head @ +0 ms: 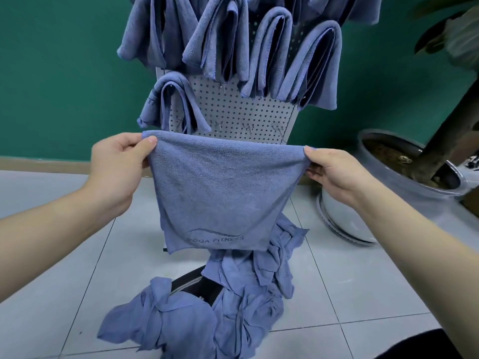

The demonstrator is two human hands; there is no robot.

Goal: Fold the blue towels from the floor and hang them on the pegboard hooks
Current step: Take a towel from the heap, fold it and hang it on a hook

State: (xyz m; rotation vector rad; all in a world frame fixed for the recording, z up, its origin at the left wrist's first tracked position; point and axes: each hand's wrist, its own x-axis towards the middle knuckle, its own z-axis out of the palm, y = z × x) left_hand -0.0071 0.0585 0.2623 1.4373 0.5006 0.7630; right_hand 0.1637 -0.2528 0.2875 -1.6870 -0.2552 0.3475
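I hold a folded blue towel [223, 193] stretched out in front of me, its fold at the top and "YOGA FITNESS" lettering near its lower edge. My left hand [119, 167] pinches the top left corner. My right hand [334, 172] pinches the top right corner. Behind the towel stands a grey pegboard [233, 110] with several folded blue towels [259, 47] draped over its hooks. A row of bare hooks [248, 128] shows just above the held towel. A heap of crumpled blue towels [220, 301] lies on the floor below.
A large potted plant [404, 161] in a grey pot stands on the right, close to the pegboard. A green wall is behind. The floor is pale tile [64, 281]. A dark object [197, 286] lies partly under the towel heap.
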